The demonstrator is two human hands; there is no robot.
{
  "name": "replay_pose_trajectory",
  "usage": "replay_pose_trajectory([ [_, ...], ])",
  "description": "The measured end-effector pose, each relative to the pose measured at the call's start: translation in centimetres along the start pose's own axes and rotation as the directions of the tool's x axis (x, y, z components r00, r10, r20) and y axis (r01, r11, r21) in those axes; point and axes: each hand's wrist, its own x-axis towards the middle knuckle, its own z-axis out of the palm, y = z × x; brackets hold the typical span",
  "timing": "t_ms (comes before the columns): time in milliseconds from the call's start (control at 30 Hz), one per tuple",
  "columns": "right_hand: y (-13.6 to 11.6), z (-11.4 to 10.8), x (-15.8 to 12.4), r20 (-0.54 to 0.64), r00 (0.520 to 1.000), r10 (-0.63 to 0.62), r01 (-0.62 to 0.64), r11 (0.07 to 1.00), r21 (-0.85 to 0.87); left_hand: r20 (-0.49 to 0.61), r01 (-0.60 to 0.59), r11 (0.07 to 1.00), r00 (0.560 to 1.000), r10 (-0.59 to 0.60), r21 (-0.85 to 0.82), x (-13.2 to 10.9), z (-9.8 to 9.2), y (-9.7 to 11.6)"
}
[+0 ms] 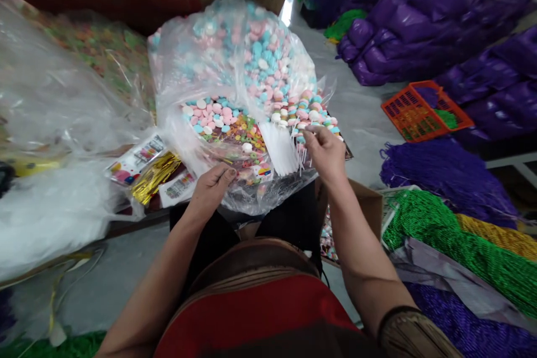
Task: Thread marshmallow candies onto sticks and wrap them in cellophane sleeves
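My left hand [215, 184] is closed in a pinch at the near edge of a clear plastic bag; what lies between its fingers is hidden. Just right of it is a small printed packet [260, 172]. My right hand [327, 154] pinches at the white sticks of a group of candy sticks [310, 114], which carry stacked pink, blue and white candies. Left of those sticks lies a stack of white plastic sleeves [277, 148]. Loose pink, blue and white candies [216, 114] and small coloured rings [247, 131] spread inside the open bag.
A large clear bag of pastel candies [260, 50] stands behind. Printed packets [142, 156] and gold foil ties [155, 179] lie left. An open cardboard box [369, 204] is at my right. Further right are green bead strands [453, 235], an orange basket [419, 114] and purple bags [419, 17].
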Motion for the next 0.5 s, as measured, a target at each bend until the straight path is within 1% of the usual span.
replay_pose_trajectory([
  [33,0.4,-0.5,1.1,-0.024,1.0,0.012,-0.015,0.992,-0.127,-0.016,0.0,1.0,1.0,0.0,0.001,0.0,0.0,-0.2],
  [67,0.6,-0.8,2.0,-0.011,0.999,0.037,-0.038,0.968,-0.247,-0.027,0.006,1.0,1.0,-0.006,0.004,-0.1,0.0,-0.3],
  [133,0.6,-0.8,3.1,0.066,0.992,0.105,-0.064,0.891,-0.449,-0.052,0.026,1.0,0.998,-0.026,0.002,-0.1,0.0,-0.6],
  [167,0.5,-0.6,3.4,0.108,0.985,0.136,-0.059,0.849,-0.526,-0.071,0.035,0.999,0.997,-0.035,-0.008,-0.1,0.1,-0.8],
  [233,0.0,-0.1,3.4,0.15,0.973,0.173,-0.041,0.778,-0.627,-0.116,0.037,0.998,0.992,-0.042,-0.043,-0.1,0.1,-1.2],
  [267,-0.1,0.2,3.3,0.153,0.972,0.181,-0.038,0.758,-0.652,-0.139,0.035,0.998,0.989,-0.043,-0.061,0.0,0.1,-1.4],
  [333,-0.1,0.4,3.2,0.133,0.972,0.191,-0.055,0.745,-0.665,-0.175,0.031,0.996,0.984,-0.046,-0.089,0.0,0.0,-1.6],
  [433,0.7,0.0,3.5,0.079,0.977,0.197,-0.107,0.779,-0.618,-0.209,0.021,0.991,0.977,-0.049,-0.133,0.1,-0.3,-1.9],
  [500,1.6,-0.5,3.9,0.009,0.98,0.2,-0.163,0.82,-0.548,-0.225,0.001,0.984,0.973,-0.043,-0.18,0.2,-0.5,-2.2],
])
